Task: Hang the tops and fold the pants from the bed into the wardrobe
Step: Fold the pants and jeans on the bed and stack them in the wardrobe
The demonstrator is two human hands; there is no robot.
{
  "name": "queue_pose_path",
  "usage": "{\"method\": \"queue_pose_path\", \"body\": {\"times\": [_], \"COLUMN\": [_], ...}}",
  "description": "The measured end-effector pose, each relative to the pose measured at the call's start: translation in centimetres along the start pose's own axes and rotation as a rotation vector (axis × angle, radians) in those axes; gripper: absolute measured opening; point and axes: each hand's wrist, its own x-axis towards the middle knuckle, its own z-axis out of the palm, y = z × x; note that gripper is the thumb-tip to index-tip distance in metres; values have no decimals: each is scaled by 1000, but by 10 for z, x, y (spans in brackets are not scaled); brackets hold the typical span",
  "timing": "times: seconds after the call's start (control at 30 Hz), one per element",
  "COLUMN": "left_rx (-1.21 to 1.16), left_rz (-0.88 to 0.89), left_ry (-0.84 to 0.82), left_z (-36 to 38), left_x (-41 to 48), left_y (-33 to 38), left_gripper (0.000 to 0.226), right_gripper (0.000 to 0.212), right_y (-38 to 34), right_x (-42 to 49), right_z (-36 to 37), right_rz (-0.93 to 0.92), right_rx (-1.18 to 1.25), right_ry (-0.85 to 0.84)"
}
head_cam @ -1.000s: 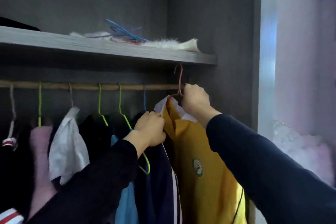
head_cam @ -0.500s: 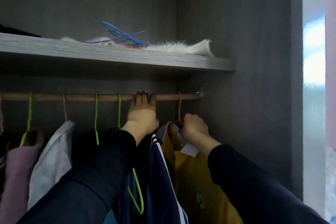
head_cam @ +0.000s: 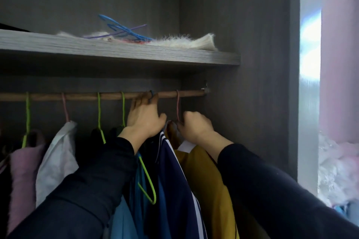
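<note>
Six hooks sit over the rail (head_cam: 87, 96) as I count them, and the last one on the right, a pink hanger (head_cam: 177, 105), carries the yellow top (head_cam: 204, 180). So I judge this top is as good as hung: its hook is over the rail, close to the wardrobe wall (head_cam: 242, 64), and the cloth hangs down just beside a navy jacket (head_cam: 174, 180).

My right hand (head_cam: 196, 130) is curled tight at the collar of the yellow top, right at the foot of the pink hanger, gripping there. My left hand (head_cam: 144, 120) reaches up with fingers fairly straight, tips against the rail by a blue hook (head_cam: 151, 93). I cannot tell whether they wrap over the rail.

What is left here looks small: let go of the collar and check that the top hangs straight. Further left hang a white garment (head_cam: 56, 153) and a pink garment (head_cam: 21, 161) on other hangers. Spare hangers (head_cam: 120, 29) lie on the shelf (head_cam: 116, 50) above.

The bed is not in view, nor any pants, so how many tops remain and whether any folding is done I cannot say.
</note>
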Motion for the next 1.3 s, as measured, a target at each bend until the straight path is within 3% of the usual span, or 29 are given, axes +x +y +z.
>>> {"method": "queue_pose_path", "body": {"times": [0.27,0.57,0.7,0.87,0.97,1.07,1.3], "left_rx": [-319,-774,-849,-949,-953,-855,-665], "left_rz": [98,278,482,625,626,635,683], "left_ry": [178,302,332,149,-81,-330,-628], "left_z": [-17,-19,-10,23,58,98,173], "left_x": [-70,-176,-218,-262,-291,-328,-402], "left_y": [30,139,213,324,402,483,637], "left_gripper": [43,32,33,33,35,30,40], "right_gripper": [30,16,18,21,22,23,32], "right_y": [2,70,136,243,309,375,524], "right_x": [-104,-258,-320,-396,-443,-492,-591], "right_z": [-25,-69,-83,-99,-111,-124,-158], "right_rz": [-222,-160,19,349,534,667,876], "right_rx": [-129,-134,-202,-273,-330,-428,-496], "right_ry": [277,569,607,454,371,252,71]}}
